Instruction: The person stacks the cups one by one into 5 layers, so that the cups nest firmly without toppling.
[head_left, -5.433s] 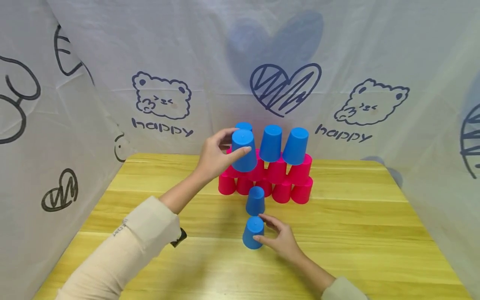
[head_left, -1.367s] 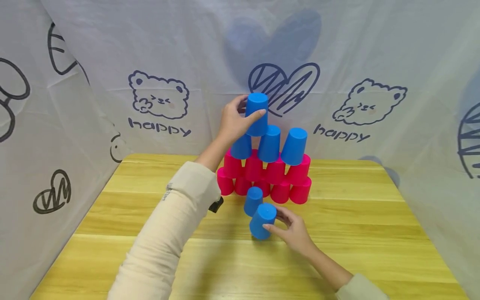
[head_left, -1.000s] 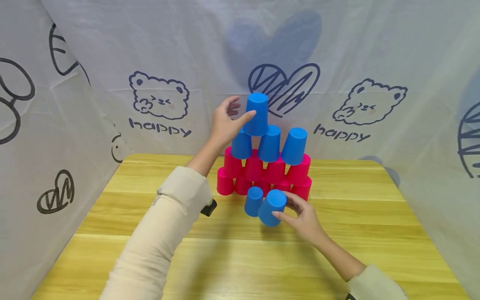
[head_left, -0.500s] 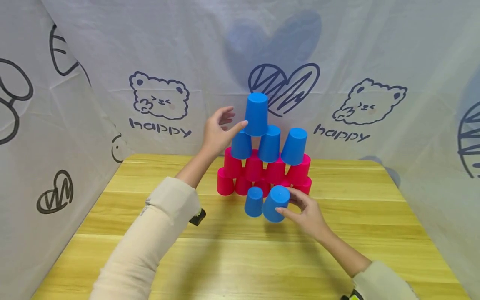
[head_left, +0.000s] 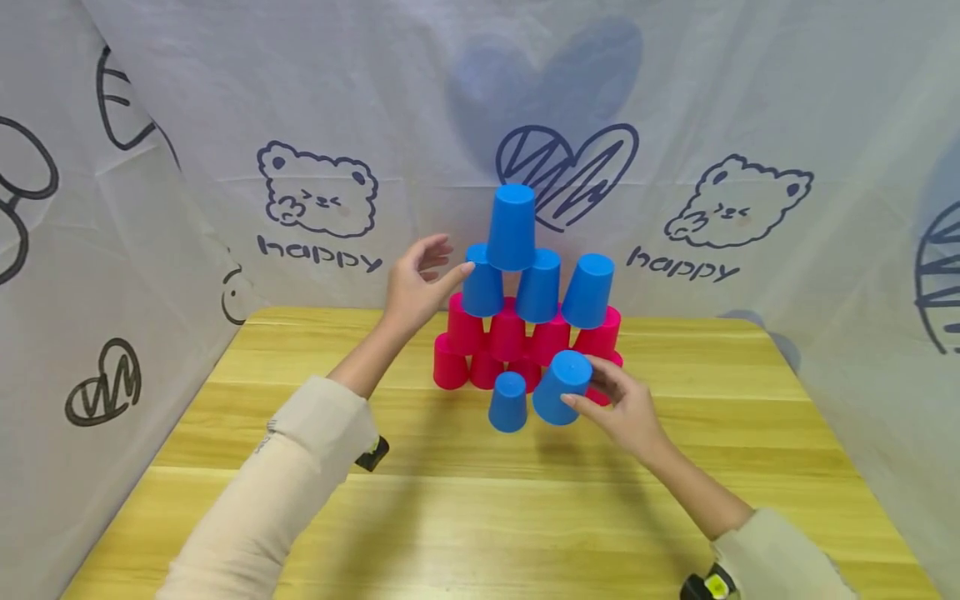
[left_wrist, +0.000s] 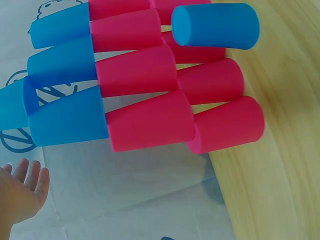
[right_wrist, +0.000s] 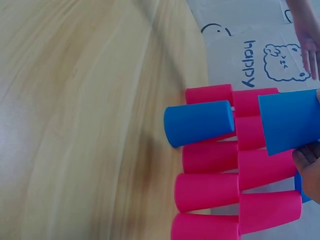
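Observation:
A stack of upside-down cups stands on the table: two rows of pink cups (head_left: 551,337), a row of blue cups (head_left: 538,287) above, and a single blue cup (head_left: 513,229) on top at the left. My left hand (head_left: 416,287) is beside the blue row, fingers loosely bent, holding nothing; in the left wrist view that hand (left_wrist: 22,195) appears apart from the cups. My right hand (head_left: 626,412) grips a slightly tilted blue cup (head_left: 558,387) above the table, in front of the stack, hiding part of the pink rows. Another blue cup (head_left: 507,404) stands upside down left of it.
The stack sits toward the back of the wooden table (head_left: 465,517). Behind it hangs a pale cloth (head_left: 435,100) with drawn bears and hearts. More of this cloth covers the left and right sides.
My left hand set a blue cup on top of the blue row, let go, and drew down and left. My right hand lifted its blue cup from the front and moved it right and toward the stack.

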